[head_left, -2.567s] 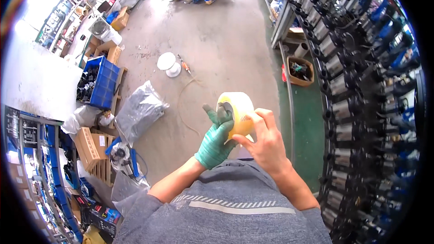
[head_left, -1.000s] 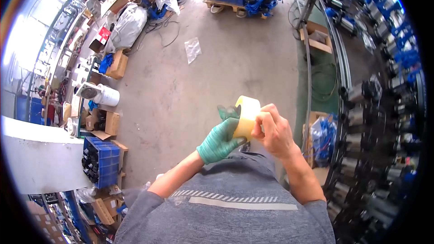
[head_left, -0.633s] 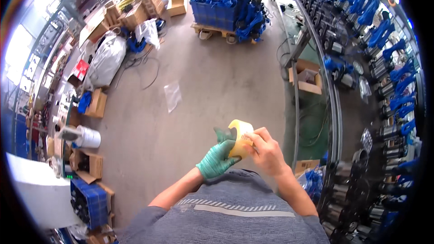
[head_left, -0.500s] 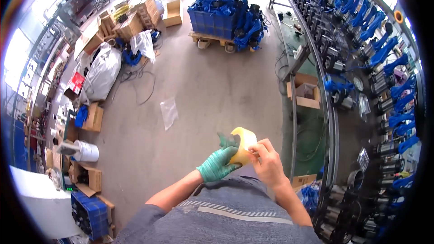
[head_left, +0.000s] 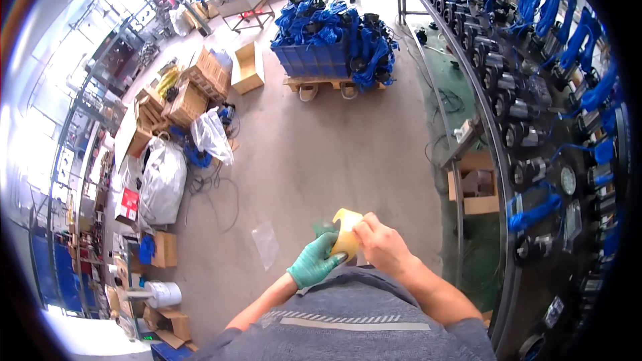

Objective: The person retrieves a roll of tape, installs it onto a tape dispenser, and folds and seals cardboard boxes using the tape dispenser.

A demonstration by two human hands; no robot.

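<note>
A roll of yellowish packing tape (head_left: 346,232) is held up in front of my waist, above the floor. My left hand (head_left: 315,260), in a green glove, grips the roll from its left side, with the thumb near the lower edge. My bare right hand (head_left: 382,243) is closed at the roll's right side, fingers pinched against the tape's outer face. Whether a loose tape end lies between those fingers is too small to make out. Dark green glove fingers show behind the roll.
On the right runs a long rack (head_left: 491,140) with motors and blue cable bundles. A blue crate (head_left: 311,60) heaped with blue cables sits on a pallet ahead. Cartons, white sacks (head_left: 164,177) and a white bucket (head_left: 164,294) line the left. A clear plastic bag (head_left: 265,244) lies on the floor.
The view has tilted up and shifted. Both hands still hold the tape roll, which has turned somewhat; my right hand has moved up along its side, its back now facing up more.
</note>
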